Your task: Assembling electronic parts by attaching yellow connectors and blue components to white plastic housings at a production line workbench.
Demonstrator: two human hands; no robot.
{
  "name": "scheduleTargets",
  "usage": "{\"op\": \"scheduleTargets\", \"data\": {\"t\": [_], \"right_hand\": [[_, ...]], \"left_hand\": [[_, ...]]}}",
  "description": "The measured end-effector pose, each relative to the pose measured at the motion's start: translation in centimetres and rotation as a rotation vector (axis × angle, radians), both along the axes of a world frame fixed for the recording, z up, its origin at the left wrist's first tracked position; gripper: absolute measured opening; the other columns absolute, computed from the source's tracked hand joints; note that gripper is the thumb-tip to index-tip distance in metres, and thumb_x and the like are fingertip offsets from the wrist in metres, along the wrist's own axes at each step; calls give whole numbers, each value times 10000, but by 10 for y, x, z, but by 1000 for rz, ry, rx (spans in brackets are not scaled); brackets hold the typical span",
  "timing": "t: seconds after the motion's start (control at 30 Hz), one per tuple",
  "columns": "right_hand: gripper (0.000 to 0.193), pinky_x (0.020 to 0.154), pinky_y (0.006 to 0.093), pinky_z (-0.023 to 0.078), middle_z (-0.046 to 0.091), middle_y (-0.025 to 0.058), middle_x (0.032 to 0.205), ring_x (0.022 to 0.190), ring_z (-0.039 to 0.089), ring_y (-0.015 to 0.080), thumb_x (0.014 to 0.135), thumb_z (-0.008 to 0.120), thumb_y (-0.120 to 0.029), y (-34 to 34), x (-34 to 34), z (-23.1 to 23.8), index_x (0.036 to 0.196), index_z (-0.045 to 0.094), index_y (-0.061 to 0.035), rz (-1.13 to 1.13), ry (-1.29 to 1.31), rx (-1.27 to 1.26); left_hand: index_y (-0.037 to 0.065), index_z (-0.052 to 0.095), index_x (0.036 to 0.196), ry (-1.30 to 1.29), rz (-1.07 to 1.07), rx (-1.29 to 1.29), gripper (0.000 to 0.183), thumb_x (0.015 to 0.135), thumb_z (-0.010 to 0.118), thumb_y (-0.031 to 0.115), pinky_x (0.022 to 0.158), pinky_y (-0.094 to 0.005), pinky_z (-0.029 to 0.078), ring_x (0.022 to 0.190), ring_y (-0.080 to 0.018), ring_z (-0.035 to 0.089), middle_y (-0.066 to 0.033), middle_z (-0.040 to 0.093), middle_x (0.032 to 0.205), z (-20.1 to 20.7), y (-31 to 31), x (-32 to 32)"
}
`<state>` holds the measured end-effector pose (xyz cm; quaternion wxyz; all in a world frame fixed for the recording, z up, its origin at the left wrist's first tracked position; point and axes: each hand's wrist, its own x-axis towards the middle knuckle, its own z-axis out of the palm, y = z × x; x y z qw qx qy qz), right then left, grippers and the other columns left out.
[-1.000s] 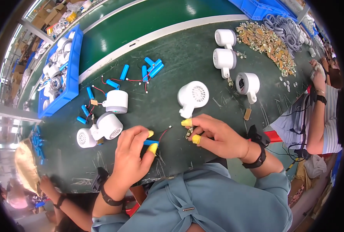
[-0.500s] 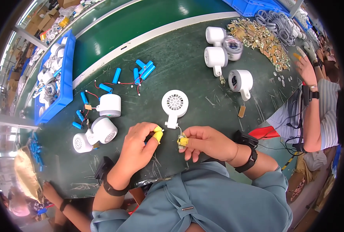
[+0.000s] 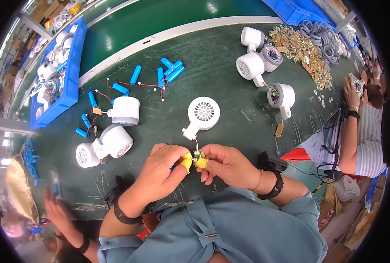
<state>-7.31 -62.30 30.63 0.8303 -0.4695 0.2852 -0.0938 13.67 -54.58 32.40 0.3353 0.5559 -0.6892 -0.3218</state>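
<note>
Where the left hand (image 3: 162, 170) and right hand (image 3: 232, 166) meet: a small green circuit board (image 3: 197, 154), wired to the white fan (image 3: 201, 118) just beyond.
Right: I see it pinching the board.
Left: fingertips narrow, a blue cell (image 3: 172, 168) peeking from its grasp.
Handling: I'd brace the board, leave the thin wire (image 3: 197, 143) slack.
Fan: round, slotted grille (image 3: 204, 111) facing up.

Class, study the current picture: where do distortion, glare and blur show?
Head view: the long white metal-looking rail bends into an arc, and black fills the corners; pale glare spots the glossy green conveyor surface; a co-worker's bare hand at lower left looks smeared; the small green circuit board is too small for fine detail.
</note>
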Motion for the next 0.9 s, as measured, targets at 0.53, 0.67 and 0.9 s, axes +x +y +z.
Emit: {"op": "scheduleTargets", "data": {"t": [0.53, 0.67, 0.9], "right_hand": [[153, 628, 264, 568, 672, 85, 885, 726, 682, 130, 977, 451, -8, 12, 7, -1, 1120, 505, 8, -10, 69, -434], [130, 592, 293, 549, 669, 99, 845, 690, 688, 173, 956, 467, 8, 15, 8, -2, 1081, 501, -3, 4, 121, -599], [178, 548, 242, 549, 681, 73, 875, 699, 684, 114, 975, 504, -6, 21, 11, -10, 1151, 525, -8, -83, 143, -758]], "left_hand": [[53, 586, 967, -24, -17, 57, 191, 776, 603, 60, 813, -366, 428, 738, -273, 547, -74, 583, 777, -1, -1, 5], [53, 587, 948, -150, -25, 30, 195, 757, 621, 78, 806, -376, 430, 729, -279, 563, -75, 579, 751, 1, 0, 3], [44, 598, 920, -80, 104, -48, 180, 746, 647, 47, 741, -371, 454, 716, -277, 572, -81, 589, 739, -4, 4, -5]]}}
